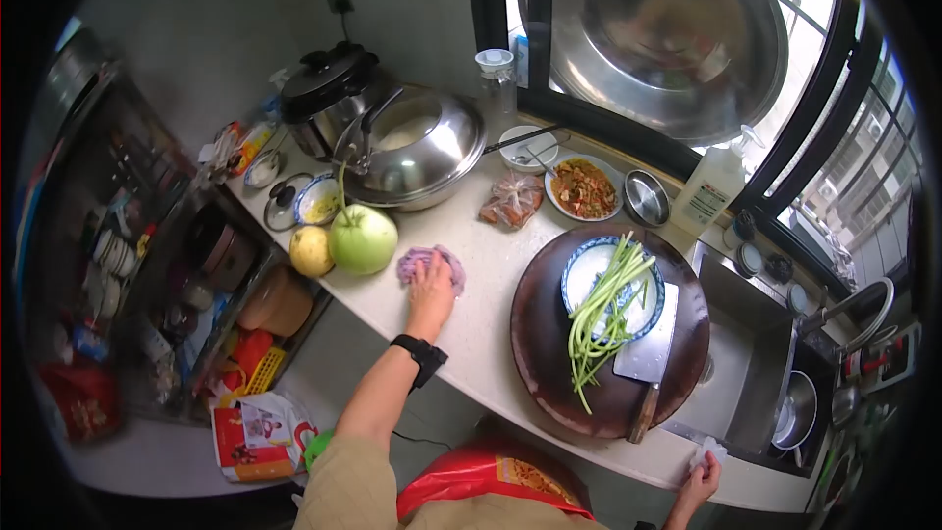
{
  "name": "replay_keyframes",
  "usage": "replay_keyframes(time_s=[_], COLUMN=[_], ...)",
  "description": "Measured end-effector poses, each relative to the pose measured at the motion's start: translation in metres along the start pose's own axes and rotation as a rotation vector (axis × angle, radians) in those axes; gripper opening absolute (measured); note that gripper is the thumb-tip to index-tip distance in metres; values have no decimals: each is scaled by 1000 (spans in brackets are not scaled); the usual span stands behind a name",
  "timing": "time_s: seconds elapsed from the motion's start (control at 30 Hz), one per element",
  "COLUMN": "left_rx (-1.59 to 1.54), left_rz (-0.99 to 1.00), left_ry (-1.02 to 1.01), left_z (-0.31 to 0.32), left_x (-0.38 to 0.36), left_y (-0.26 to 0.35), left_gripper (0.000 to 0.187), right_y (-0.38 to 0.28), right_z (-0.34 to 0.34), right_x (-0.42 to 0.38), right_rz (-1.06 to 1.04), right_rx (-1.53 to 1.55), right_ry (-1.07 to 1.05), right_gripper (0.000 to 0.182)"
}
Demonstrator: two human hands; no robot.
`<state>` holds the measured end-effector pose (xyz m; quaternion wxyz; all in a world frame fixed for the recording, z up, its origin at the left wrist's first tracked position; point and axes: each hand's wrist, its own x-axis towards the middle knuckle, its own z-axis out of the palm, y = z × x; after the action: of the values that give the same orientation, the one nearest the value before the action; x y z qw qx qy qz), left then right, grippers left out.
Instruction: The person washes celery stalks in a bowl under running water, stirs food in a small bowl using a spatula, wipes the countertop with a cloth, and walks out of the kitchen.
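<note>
Cloth (447, 270), pinkish purple and crumpled, lies on the bench (471, 334) near its front edge. My left hand (430, 285) presses on it from above; I cannot tell if the fingers are closed around it. Just to the left I see a big green fruit (363, 239) and a yellow one (311, 251). Well to the right, at the near edge by the sink (736, 363), my right hand (701, 481) touches a pale crumpled thing (708, 452), and its grip I cannot tell. Between the hands is a round board (540, 373), carrying a bowl (579, 275) with green stalks (601, 319) across it and a cleaver (650, 348).
</note>
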<state>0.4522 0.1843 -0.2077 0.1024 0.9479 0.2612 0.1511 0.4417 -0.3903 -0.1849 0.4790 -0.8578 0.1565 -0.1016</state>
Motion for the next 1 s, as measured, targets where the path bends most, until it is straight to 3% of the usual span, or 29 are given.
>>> replay_keyframes(time_s=[0.13, 0.2, 0.23, 0.3, 0.33, 0.4, 0.53, 0.57, 0.6, 0.67, 0.7, 0.8, 1.0], left_rx=[28, 10, -10, -355, -360, -402, -361, -340, -339, -314, -318, -269, -289], left_rz=[-180, -36, 102, 172, 325, 445, 331, 380, 376, 376, 354, 321, 683], left_ry=[16, 29, 44, -37, 19, -74, -198, -119, -127, -109, -136, -165, -332], left_z=[8, 32, 47, 44, 39, 32, -15, -21, -38, -50, -56, -69, -45], left_x=[60, 85, 98, 102, 91, 68, -15, -39, -62, -107, -130, -186, -243], left_y=[-23, -45, -45, -18, 0, 17, 44, 49, 67, 85, 98, 154, 285], left_gripper=[34, 35, 36, 40, 49, 52, 42, 36, 27, 14, 14, 15, 18], right_y=[45, 56, 23, -19, -30, -41, -46, -43, -49, -27, -12, 22, 79], right_z=[-1, -11, -5, -1, 2, -5, -24, -30, -41, -65, -78, -120, -175], right_x=[5, -1, -8, -16, -15, -11, 8, 15, 19, 36, 45, 70, 108], right_rz=[-83, -54, -125, -89, -147, -159, -235, -235, -95, -167, -252, -238, -280], right_rx=[-29, -135, -89, -124, -126, -144, -144, -140, -91, -112, -135, -94, -75], right_ry=[97, 85, 95, 100, 134, 137, 201, 210, 194, 251, 298, 275, 254], right_gripper=[35, 33, 32, 31, 30, 29, 30, 31, 33, 34, 34, 35, 33])
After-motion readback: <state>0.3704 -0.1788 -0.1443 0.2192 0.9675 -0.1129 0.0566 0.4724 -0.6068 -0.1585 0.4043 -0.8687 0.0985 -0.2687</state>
